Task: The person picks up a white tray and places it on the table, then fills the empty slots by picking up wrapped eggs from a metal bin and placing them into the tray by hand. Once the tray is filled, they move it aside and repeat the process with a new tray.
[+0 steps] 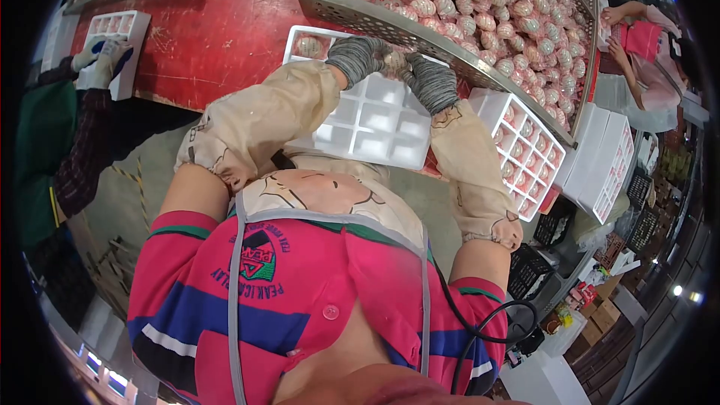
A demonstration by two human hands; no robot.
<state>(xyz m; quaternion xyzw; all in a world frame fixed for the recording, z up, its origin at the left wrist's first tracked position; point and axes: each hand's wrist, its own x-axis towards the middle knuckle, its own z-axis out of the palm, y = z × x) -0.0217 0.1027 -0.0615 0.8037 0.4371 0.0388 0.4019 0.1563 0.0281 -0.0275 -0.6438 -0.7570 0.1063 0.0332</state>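
Observation:
A white foam tray [358,118] with square compartments lies before me at the table's front edge. One egg in clear, red-printed wrap [307,46] sits in its far left compartment, while the nearer compartments are bare. My left hand [357,58], in a grey knit glove, is over the far side of the tray. My right hand [430,81], gloved alike, comes in from the right. Between their fingertips is another wrapped egg [394,62], and the fingers of both hands close around it. The gloves partly hide that egg and the far compartments.
A perforated metal bin [360,16] heaped with wrapped eggs [480,11] stands beyond my hands. At right are a filled foam tray [525,146] and stacked trays [600,161]. At left, a co-worker's gloved hands [105,60] are at another tray [124,84] on the red table [225,15].

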